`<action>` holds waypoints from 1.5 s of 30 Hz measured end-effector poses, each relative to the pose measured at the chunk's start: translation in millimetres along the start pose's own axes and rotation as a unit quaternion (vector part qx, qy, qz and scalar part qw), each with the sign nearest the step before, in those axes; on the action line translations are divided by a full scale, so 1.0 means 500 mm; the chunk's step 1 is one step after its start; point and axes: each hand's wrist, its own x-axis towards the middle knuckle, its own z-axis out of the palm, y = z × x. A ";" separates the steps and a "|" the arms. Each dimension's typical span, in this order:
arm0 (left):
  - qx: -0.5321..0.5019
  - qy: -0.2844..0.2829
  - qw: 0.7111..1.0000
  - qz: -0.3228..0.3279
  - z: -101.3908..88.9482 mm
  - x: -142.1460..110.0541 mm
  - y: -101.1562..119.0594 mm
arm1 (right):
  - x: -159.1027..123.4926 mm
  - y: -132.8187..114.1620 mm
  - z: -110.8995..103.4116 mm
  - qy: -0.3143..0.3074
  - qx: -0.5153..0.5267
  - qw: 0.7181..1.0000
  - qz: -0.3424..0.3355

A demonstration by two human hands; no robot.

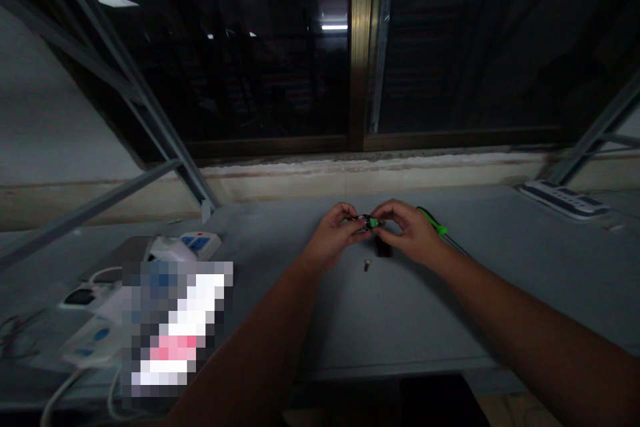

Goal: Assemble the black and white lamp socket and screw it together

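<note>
Above the grey tabletop, my left hand (336, 235) and my right hand (407, 230) meet with fingers pinched on a small part with green and dark bits (371, 222). Its exact kind is too small and dim to tell. Just below the fingers lies a black block-shaped piece (383, 247), partly covered by my right hand. A short screw (367, 265) rests on the table nearer to me. Behind my right hand is a green-and-black handled tool (434, 221), which looks like a screwdriver, partly hidden by the wrist.
White power strips (203, 245) and cables crowd the left side, beside a pixelated bright object (185, 327). Another power strip (563, 200) lies at the back right. Metal frame posts (165, 127) rise on both sides, with a dark window (250, 67) behind the table (390, 327).
</note>
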 end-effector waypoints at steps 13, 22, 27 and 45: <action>-0.002 0.013 1.000 -0.007 -0.003 0.005 -0.008 | 0.003 -0.005 0.001 0.005 0.059 0.998 0.011; 0.018 -0.003 1.000 0.005 0.003 -0.002 -0.010 | 0.001 -0.002 0.004 0.003 0.077 0.996 0.046; 0.026 -0.006 1.000 0.014 -0.004 0.003 -0.020 | 0.000 0.005 0.007 0.004 0.116 0.991 0.073; 0.079 0.008 0.997 0.026 -0.005 0.006 -0.029 | 0.002 -0.004 0.008 0.009 0.151 0.979 0.135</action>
